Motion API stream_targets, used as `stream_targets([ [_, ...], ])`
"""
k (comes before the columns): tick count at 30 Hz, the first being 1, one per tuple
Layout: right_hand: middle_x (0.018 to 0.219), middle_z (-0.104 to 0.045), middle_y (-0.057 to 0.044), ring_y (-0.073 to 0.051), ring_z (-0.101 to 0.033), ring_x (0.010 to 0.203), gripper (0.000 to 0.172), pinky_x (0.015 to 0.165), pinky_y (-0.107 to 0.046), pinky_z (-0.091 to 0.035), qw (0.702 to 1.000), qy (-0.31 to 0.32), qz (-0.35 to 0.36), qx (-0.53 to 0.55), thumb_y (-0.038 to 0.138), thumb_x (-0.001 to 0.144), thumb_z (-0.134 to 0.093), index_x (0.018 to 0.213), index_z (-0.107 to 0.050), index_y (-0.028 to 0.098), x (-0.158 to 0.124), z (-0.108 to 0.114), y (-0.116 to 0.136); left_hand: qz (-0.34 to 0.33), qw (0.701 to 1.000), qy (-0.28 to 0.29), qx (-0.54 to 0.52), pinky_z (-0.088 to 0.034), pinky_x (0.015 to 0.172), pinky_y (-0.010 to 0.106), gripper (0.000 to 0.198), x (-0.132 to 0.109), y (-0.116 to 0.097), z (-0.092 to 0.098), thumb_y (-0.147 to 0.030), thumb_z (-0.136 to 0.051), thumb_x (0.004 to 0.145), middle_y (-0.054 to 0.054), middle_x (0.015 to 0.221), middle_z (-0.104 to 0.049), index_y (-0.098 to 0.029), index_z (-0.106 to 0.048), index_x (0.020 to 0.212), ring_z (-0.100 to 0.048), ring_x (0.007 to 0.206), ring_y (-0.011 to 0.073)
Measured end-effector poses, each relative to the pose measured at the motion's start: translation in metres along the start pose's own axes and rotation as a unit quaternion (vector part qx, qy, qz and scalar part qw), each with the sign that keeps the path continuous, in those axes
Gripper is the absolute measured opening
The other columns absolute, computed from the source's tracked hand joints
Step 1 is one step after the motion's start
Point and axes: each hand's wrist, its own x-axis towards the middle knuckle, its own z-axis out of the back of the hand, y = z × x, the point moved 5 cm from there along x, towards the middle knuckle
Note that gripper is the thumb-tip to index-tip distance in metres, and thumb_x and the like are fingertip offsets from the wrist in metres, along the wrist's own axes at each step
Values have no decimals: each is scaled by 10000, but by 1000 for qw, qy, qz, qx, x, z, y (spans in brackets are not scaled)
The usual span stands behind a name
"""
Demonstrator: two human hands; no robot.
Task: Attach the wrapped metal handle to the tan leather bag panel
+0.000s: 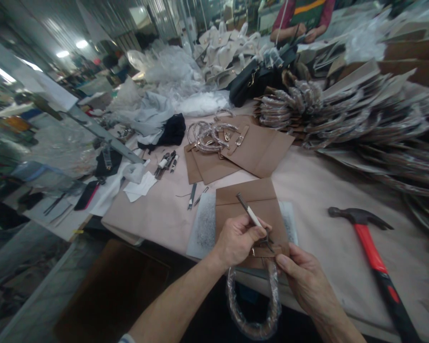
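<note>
A brown leather bag panel (252,207) lies on a white pad at the table's near edge. Its plastic-wrapped handle (252,305) hangs over the edge toward me. My left hand (238,240) is closed around a thin metal tool with a white shaft (250,213), its lower tip at the handle's strap tab on the panel. My right hand (307,281) pinches the strap tab at the panel's near edge, fingers pressed together on it.
A red-handled hammer (370,247) lies on the table to the right. More brown panels with wrapped handles (232,150) lie further back. Small tools (166,164) rest at left. Stacks of handles (361,119) fill the right. A person (302,19) works at the far end.
</note>
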Motion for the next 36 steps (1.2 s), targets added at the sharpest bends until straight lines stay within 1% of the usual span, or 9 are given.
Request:
stream_targets([
  [2, 729, -649, -25, -136, -559, 639, 296, 589, -221, -463, 1000, 14, -2, 6, 429, 758, -822, 894, -715, 188, -2, -2, 3, -3, 1000, 2, 10, -537, 778, 259, 286, 1, -1, 0, -384, -736, 826, 96, 916, -751, -116, -739, 926, -682, 821, 174],
  [4, 851, -702, -41, -184, -639, 780, 332, 720, -274, -529, 999, 33, -9, 18, 400, 754, -833, 1004, -710, 219, -5, -4, 6, -6, 1000, 5, 11, -541, 798, 271, 289, 3, -3, 0, -388, -731, 826, 98, 913, -751, -114, -735, 919, -686, 831, 181],
  [6, 967, -725, -57, -228, -665, 926, 385, 863, -345, -539, 999, 44, -11, 25, 378, 760, -832, 1091, -694, 239, -8, -5, 9, -4, 1000, 8, 8, -541, 790, 272, 290, 6, -6, -2, -388, -736, 814, 98, 893, -749, -111, -730, 899, -687, 817, 180],
  [8, 1032, -729, -70, -245, -666, 995, 403, 926, -373, -527, 999, 44, -5, 24, 361, 769, -826, 1125, -685, 238, -9, -6, 11, -1, 1000, 13, 7, -540, 772, 267, 281, 7, -9, -4, -377, -736, 805, 95, 871, -745, -108, -725, 884, -684, 792, 176],
  [10, 1102, -721, -79, -253, -664, 1034, 466, 929, -375, -532, 999, 28, 9, 35, 333, 759, -832, 1183, -660, 243, -9, -6, 12, 0, 1000, 18, 19, -538, 759, 263, 252, 7, -11, -6, -349, -720, 810, 87, 851, -739, -108, -721, 883, -681, 773, 171],
  [14, 1214, -686, -92, -260, -664, 1056, 724, 893, -372, -552, 996, -9, 45, 75, 268, 712, -858, 1358, -531, 257, -8, -7, 12, -20, 997, 15, 76, -529, 745, 243, 162, 3, -15, -9, -252, -672, 816, 63, 823, -726, -115, -723, 887, -670, 761, 157],
  [20, 1065, -727, -63, -220, -697, 888, 972, 767, -331, -566, 994, -40, 54, 86, 237, 704, -865, 1503, -313, 284, -10, -5, 9, -50, 992, 3, 115, -537, 719, 233, 129, -4, -17, -12, -224, -656, 819, 46, 829, -726, -135, -714, 893, -670, 756, 155],
  [28, 1004, -730, -76, -241, -694, 900, 1004, 804, -355, -549, 996, -44, 58, 52, 306, 687, -876, 1497, -289, 219, -11, -3, 12, -142, 965, -1, 221, -522, 733, 240, 110, -11, -20, -17, -202, -655, 840, 41, 846, -737, -162, -722, 918, -679, 773, 167],
  [36, 993, -724, -81, -250, -689, 890, 1098, 813, -371, -552, 997, -67, 32, 14, 354, 650, -879, 1515, -234, 154, -13, 3, 10, -166, 951, -5, 261, -513, 715, 245, 101, -9, -7, -24, -194, -646, 839, 41, 807, -726, -163, -711, 910, -680, 754, 172],
])
